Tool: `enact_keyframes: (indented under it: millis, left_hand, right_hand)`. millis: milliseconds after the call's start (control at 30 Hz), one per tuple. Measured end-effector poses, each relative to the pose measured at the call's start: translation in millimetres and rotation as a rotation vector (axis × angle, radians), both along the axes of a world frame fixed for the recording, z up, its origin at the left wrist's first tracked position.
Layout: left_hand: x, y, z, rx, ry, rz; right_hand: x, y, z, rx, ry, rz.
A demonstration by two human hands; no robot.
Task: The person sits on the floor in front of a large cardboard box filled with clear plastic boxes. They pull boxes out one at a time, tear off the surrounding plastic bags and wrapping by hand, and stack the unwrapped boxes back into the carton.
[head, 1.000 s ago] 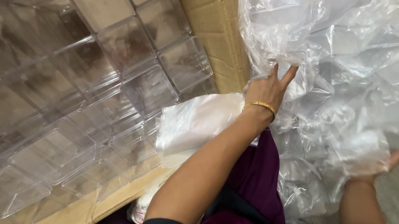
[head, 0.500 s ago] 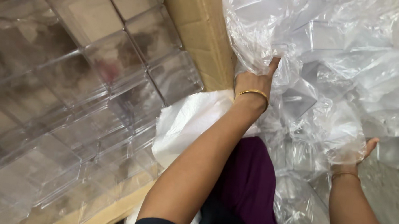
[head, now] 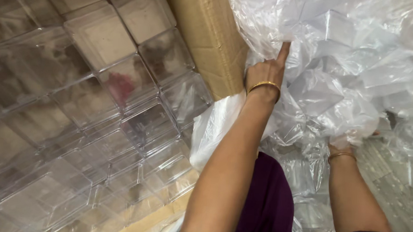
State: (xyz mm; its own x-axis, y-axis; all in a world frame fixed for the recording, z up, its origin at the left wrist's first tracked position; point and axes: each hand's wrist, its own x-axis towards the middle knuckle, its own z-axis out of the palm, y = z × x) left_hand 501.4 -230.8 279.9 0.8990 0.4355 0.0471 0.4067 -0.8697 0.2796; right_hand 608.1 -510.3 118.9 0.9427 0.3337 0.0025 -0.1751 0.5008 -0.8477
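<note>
left hand (head: 265, 73): your fingers are dug into the clear plastic bag (head: 338, 66) up near its top edge, one finger pointing up along it. Looks like a pinch, though the film hides most of it.
right hand (head: 342, 146): buried under the bag's lower folds, can't tell if it's closed on anything.
bag: big, crinkly and slippery, piled right of the cardboard box (head: 209, 42). Hard clear boxes inside, so it's lumpy and probably shifts.
where to hold: bunch the film, I'd say, not one thin layer.
around: clear plastic boxes (head: 100, 111) stacked left.
</note>
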Motion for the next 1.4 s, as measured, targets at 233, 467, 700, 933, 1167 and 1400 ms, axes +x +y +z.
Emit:
enact_keyframes:
  millis: [233, 467, 700, 933, 1167, 1400]
  left_hand:
    - [-6, -1, 0, 0.010, -0.169, 0.078]
    - [-33, -21, 10, -0.085, -0.180, 0.092]
    - [-58, -39, 22, -0.120, -0.153, 0.080]
    - [-55, -38, 21, -0.121, -0.046, 0.076]
    - [-36, -36, -4, -0.071, -0.110, 0.114]
    - [-30, -38, -10, -0.102, -0.167, 0.149]
  right_hand:
    - [14, 9, 26, -0.151, 0.055, 0.106]
    - [-55, -14, 46, -0.334, -0.008, -0.247]
    - [-208, -5, 55, -1.129, -0.733, -0.172]
    - [-177, 72, 31, -1.667, -0.452, 0.161]
    - [-111, 143, -2, -1.194, -0.229, 0.071]
    - [-110, 166, 24, -0.978, -0.219, 0.017]
